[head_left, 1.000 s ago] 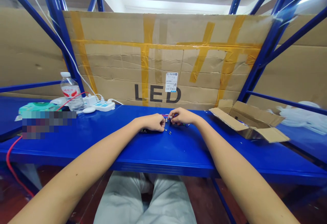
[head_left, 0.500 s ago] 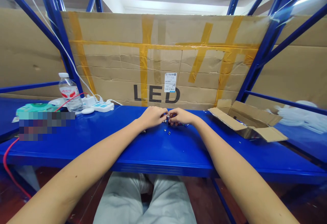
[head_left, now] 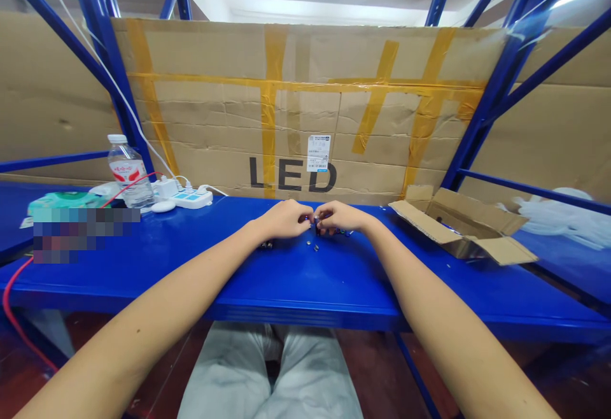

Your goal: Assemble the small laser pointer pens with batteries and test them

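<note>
Above the back middle of the blue table (head_left: pixel 305 288), my left hand (head_left: pixel 285 219) and my right hand (head_left: pixel 341 216) almost meet at the fingertips. Pinched in my right hand is a small dark cylindrical piece (head_left: pixel 317 224), held upright; its exact kind is too small to tell. The left fingers are curled together right beside it, and whatever they hold is too small to make out. Just in front lie a small shiny metal piece (head_left: pixel 316 248) and another one (head_left: pixel 309 242). More small metal pieces (head_left: pixel 267 245) sit under my left wrist, and others lie partly hidden behind my right hand.
An open cardboard box (head_left: pixel 453 228) stands on the right. On the left are a water bottle (head_left: pixel 128 174), a white power strip (head_left: pixel 191 198), a green packet (head_left: pixel 67 205) and a red cable (head_left: pixel 14 282). A large cardboard sheet (head_left: pixel 205 126) walls off the back between blue posts.
My left fingers have drawn slightly away from the upright dark piece. My right hand keeps its pinch, nearly unmoved.
</note>
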A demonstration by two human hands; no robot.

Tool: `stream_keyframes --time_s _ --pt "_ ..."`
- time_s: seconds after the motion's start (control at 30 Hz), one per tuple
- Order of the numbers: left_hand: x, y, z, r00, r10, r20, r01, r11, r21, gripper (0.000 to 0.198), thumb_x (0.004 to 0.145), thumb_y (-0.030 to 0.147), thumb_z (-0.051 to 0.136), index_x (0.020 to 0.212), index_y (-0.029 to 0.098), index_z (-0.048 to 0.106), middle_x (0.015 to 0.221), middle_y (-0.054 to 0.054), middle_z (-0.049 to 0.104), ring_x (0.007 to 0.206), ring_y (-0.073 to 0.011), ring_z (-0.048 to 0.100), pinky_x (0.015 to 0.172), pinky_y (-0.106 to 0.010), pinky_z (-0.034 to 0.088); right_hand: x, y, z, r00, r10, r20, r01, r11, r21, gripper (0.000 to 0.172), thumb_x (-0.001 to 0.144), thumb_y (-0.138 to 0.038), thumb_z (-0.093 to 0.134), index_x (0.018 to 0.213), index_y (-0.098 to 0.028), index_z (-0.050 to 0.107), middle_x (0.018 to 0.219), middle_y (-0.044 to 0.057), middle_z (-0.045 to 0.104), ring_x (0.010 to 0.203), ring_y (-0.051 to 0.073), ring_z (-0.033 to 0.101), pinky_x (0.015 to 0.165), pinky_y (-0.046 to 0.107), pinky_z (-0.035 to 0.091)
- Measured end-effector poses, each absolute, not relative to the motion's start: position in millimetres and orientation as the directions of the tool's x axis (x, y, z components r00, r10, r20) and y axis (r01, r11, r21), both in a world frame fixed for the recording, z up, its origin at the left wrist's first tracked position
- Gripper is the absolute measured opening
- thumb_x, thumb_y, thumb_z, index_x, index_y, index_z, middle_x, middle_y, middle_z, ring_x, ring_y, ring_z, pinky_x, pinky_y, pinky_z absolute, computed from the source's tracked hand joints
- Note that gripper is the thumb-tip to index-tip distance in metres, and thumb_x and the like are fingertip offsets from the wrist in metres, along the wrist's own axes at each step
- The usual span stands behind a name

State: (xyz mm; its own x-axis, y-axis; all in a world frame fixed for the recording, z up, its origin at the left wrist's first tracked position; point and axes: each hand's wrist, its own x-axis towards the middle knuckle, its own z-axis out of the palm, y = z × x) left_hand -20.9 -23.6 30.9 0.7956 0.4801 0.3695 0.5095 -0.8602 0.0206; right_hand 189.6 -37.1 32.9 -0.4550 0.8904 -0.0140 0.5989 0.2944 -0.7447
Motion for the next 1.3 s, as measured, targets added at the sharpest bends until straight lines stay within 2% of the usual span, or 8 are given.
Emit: stream_keyframes --time_s 0.1,0.2,0.3,0.47,0.67,0.8,1.03,1.3 --pt "-24 -24 32 0.850 0.499 0.166 0.475 -0.864 0.167 0.018 0.075 0.018 0.054 0.080 0.019 0.071 0.072 -0.001 0.068 0.064 -0.0140 0.058 0.058 -0.024 0.038 191 -36 33 -0.449 0.894 -0.015 0.602 0.290 -0.744 0.019 0.069 -0.012 0.063 0.087 -0.017 0.064 0.070 0.001 0.069 0.060 0.013 0.063 0.053 0.021 0.048" --pt "-23 -24 30 0.876 0.480 0.044 0.456 -0.856 0.244 0.023 0.075 0.023 0.057 0.092 0.020 0.072 0.074 -0.001 0.067 0.065 -0.0137 0.058 0.058 -0.023 0.039 191 -36 33 -0.444 0.896 -0.016 0.601 0.284 -0.747 0.018 0.069 -0.013 0.064 0.086 -0.017 0.064 0.067 0.000 0.067 0.061 0.014 0.064 0.054 0.021 0.049" --pt "-21 -25 28 0.882 0.470 0.022 0.449 -0.855 0.261 0.030 0.077 0.027 0.058 0.103 0.021 0.071 0.075 0.000 0.066 0.066 -0.0139 0.058 0.059 -0.023 0.039 188 -39 35 -0.439 0.898 -0.018 0.601 0.279 -0.749 0.017 0.069 -0.012 0.064 0.084 -0.017 0.064 0.067 0.000 0.066 0.063 0.013 0.064 0.054 0.020 0.049" --pt "-17 -28 30 0.880 0.475 0.022 0.445 -0.838 0.315 0.016 0.076 0.021 0.058 0.086 0.019 0.071 0.075 0.000 0.067 0.068 -0.0136 0.059 0.061 -0.022 0.040 186 -38 34 -0.450 0.893 -0.006 0.589 0.291 -0.754 0.018 0.067 -0.012 0.064 0.083 -0.017 0.064 0.066 -0.001 0.066 0.062 0.014 0.064 0.053 0.021 0.049" --pt "-17 -33 32 0.840 0.542 -0.031 0.522 -0.792 0.317 0.008 0.072 0.020 0.059 0.074 0.018 0.066 0.069 0.001 0.065 0.061 -0.0129 0.056 0.054 -0.022 0.037 189 -37 34 -0.474 0.880 -0.022 0.599 0.305 -0.740 0.019 0.065 -0.012 0.063 0.082 -0.018 0.066 0.067 0.000 0.067 0.062 0.013 0.063 0.055 0.021 0.048" --pt "-21 -28 32 0.829 0.558 0.047 0.527 -0.805 0.272 0.008 0.072 0.019 0.059 0.070 0.018 0.067 0.064 0.000 0.065 0.057 -0.0128 0.056 0.053 -0.023 0.036 189 -40 36 -0.479 0.877 -0.033 0.613 0.307 -0.728 0.019 0.065 -0.012 0.061 0.083 -0.017 0.066 0.072 0.001 0.068 0.063 0.013 0.062 0.054 0.021 0.047" --pt "-20 -17 30 0.747 0.477 0.463 0.470 -0.871 0.140 0.018 0.087 0.024 0.054 0.095 0.020 0.069 0.087 -0.003 0.073 0.076 -0.0156 0.064 0.067 -0.025 0.043 186 -40 35 -0.482 0.876 -0.013 0.613 0.327 -0.719 0.017 0.066 -0.011 0.059 0.081 -0.017 0.065 0.071 0.001 0.069 0.063 0.013 0.063 0.055 0.020 0.047" --pt "-16 -17 24 0.794 0.404 0.454 0.443 -0.896 0.023 0.023 0.091 0.022 0.049 0.102 0.021 0.070 0.102 -0.005 0.073 0.093 -0.0192 0.066 0.080 -0.029 0.046 185 -42 35 -0.470 0.883 -0.015 0.579 0.295 -0.760 0.009 0.068 -0.013 0.061 0.076 -0.017 0.061 0.071 0.003 0.070 0.062 0.013 0.064 0.053 0.021 0.047"
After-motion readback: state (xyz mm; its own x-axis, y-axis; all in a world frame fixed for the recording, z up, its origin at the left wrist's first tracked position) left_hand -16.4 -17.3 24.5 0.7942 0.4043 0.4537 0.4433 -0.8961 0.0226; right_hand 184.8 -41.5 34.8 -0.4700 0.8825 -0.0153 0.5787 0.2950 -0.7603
